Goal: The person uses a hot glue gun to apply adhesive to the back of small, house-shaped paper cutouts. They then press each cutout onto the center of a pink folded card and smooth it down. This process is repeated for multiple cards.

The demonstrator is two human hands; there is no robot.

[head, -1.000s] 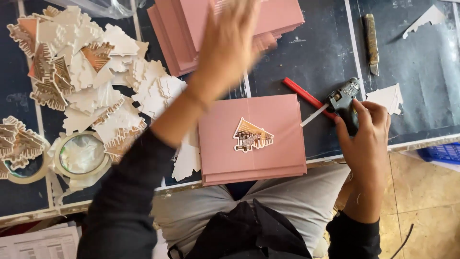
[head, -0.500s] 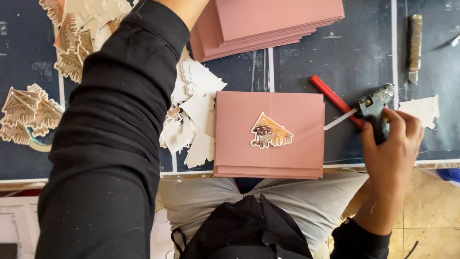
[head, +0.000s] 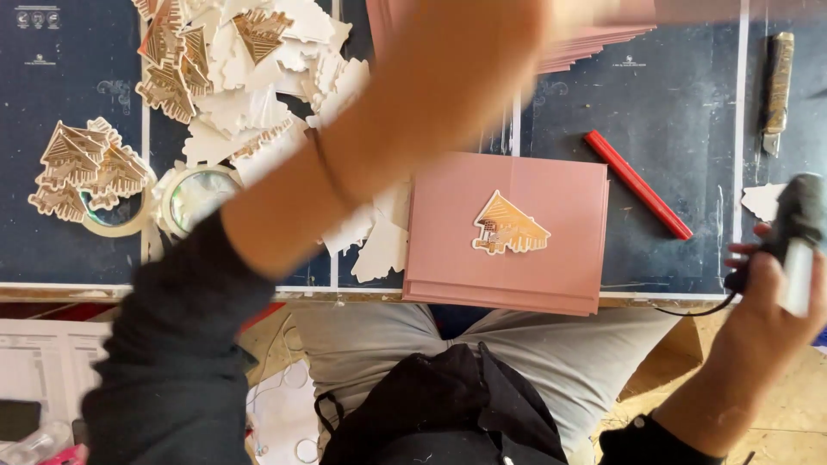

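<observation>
Right hand (head: 771, 297) is at the right table edge, fingers wrapped tight round a dark glue gun (head: 797, 228); the gun is blurred, its pale part sticking out below the fist, a thin cord trailing left from it. Left arm (head: 379, 146) crosses the frame diagonally, sleeve pushed up, thin band on the wrist, reaching to the pink stack (head: 594, 39) at the top. Left hand (head: 603, 10) is motion-blurred at the top edge over that stack; can't tell whether it grips anything or how wide the fingers are. In front of the person, at the near table edge, a small pile of pink cards (head: 508, 232) lies flat, with a house cutout (head: 508, 226) stuck on the top card, roughly centred. Red pen (head: 637, 183) lies diagonal just right of the cards, not touching. A dark tool with a pale handle (head: 778, 82) lies at the top right, and one white cutout (head: 762, 200) sits just left of the glue gun. Heap of white and gold cutouts (head: 233, 77) is at the top left, partly under the arm, spilling down beside the cards. Tape roll (head: 200, 196) sits left of centre; a second roll (head: 116, 215) is further left with a few cutouts on it. Mat (head: 663, 112) is dark blue.
</observation>
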